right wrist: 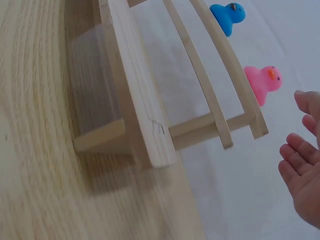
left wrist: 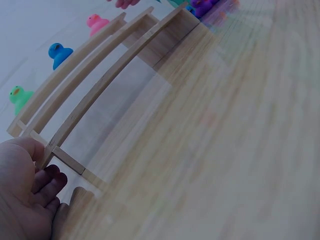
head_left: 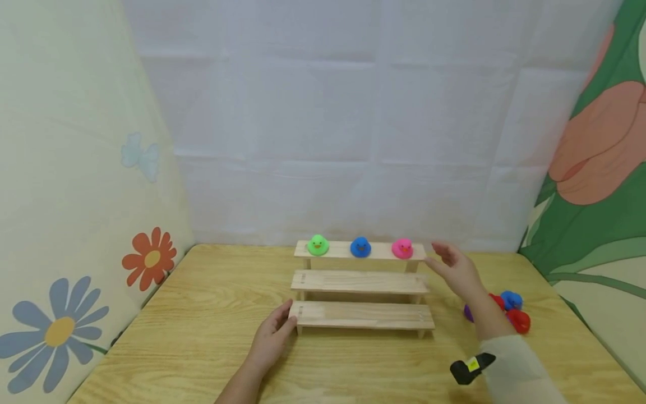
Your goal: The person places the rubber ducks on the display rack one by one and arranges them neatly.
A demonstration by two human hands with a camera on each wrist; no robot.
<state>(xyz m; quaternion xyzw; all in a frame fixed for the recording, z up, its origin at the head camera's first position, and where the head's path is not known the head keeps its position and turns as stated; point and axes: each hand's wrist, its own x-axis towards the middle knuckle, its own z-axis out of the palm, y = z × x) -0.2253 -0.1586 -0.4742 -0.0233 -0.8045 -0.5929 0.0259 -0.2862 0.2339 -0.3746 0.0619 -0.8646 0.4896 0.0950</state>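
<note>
A three-tier wooden display stand (head_left: pixel 361 315) rests on the table. Along its top tier sit a green rubber duck (head_left: pixel 318 245), a blue rubber duck (head_left: pixel 360 247) and a pink rubber duck (head_left: pixel 402 248), spaced apart. My left hand (head_left: pixel 272 336) holds the left end of the lowest tier; in the left wrist view its thumb (left wrist: pixel 31 146) lies against the board end, with curled fingers below. Beside the right end of the top tier my right hand (head_left: pixel 456 272) is raised, holding nothing. In the right wrist view its relaxed fingers (right wrist: pixel 300 155) are apart from the pink duck.
Several more rubber ducks lie on the table at the right, partly behind my right forearm: a red duck (head_left: pixel 520 321), another blue duck (head_left: pixel 512 300) and a purple one (head_left: pixel 469 313) among them. A white cloth (head_left: pixel 323 123) hangs behind the table (head_left: pixel 212 303), with patterned cloths at both sides.
</note>
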